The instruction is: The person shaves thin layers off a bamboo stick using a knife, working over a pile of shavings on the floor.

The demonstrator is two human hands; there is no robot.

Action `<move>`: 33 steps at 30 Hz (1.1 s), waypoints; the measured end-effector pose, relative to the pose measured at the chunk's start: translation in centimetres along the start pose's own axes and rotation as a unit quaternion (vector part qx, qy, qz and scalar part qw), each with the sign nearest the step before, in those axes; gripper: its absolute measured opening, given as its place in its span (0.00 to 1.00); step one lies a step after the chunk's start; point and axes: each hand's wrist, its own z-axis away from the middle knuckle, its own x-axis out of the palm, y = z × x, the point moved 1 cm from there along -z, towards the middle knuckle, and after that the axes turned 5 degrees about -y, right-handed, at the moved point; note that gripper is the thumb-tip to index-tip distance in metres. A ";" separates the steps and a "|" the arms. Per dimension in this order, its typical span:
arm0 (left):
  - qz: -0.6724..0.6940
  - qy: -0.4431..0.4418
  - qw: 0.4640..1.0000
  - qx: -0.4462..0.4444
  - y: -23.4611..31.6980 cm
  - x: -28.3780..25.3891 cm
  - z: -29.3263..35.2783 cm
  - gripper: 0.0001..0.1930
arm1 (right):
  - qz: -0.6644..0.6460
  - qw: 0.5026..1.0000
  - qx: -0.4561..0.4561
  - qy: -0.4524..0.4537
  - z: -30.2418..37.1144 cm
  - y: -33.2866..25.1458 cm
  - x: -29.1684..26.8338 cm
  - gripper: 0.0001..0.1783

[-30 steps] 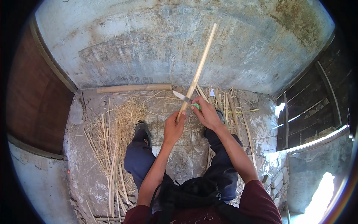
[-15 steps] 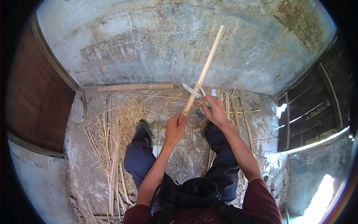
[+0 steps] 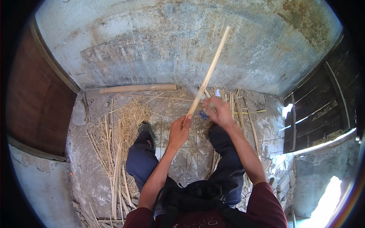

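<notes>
My left hand (image 3: 179,131) is closed round the lower end of a long pale bamboo strip (image 3: 213,64), which slants up and to the right toward the wall. In my right hand (image 3: 220,111) is a knife (image 3: 194,92) with a greenish handle, mostly hidden by the fingers. Its blade, smeared by motion, crosses the strip a little above my left hand. Whether the edge touches the strip cannot be made out.
A bamboo pole (image 3: 137,88) lies along the foot of the stained wall (image 3: 152,49). Left of my legs are a heap of shavings (image 3: 133,114) and split strips (image 3: 116,178). More strips (image 3: 239,110) and a blue scrap (image 3: 203,114) lie at right. Dark boards (image 3: 323,102) stand beyond.
The knife blade has gone from sharp to blurred, and my right hand has shifted slightly. My left hand and the bamboo strip stay nearly in place.
</notes>
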 end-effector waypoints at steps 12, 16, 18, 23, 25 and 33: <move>-0.026 0.024 0.999 0.024 -0.4 0.5 -0.4 0.25 | 0.050 0.998 0.039 0.002 -1.0 -0.4 -0.3 0.04; -0.028 0.021 0.999 0.024 -0.4 0.2 0.0 0.26 | 0.049 0.998 -0.026 -0.038 0.5 -1.1 0.9 0.05; -0.024 0.018 0.999 0.017 -0.1 0.0 0.3 0.26 | 0.063 0.996 -0.036 -0.044 0.7 -1.4 0.9 0.05; -0.055 0.036 0.997 0.045 0.0 -0.1 -0.5 0.26 | 0.078 0.996 0.022 0.030 -1.1 -0.8 0.7 0.05; -0.037 0.027 0.998 0.036 -0.1 0.2 0.0 0.26 | 0.062 0.998 0.012 0.028 -0.7 -0.5 0.8 0.05; -0.068 0.021 0.997 0.022 0.2 -0.2 0.0 0.27 | 0.136 0.990 0.009 0.027 -1.0 -1.7 0.1 0.06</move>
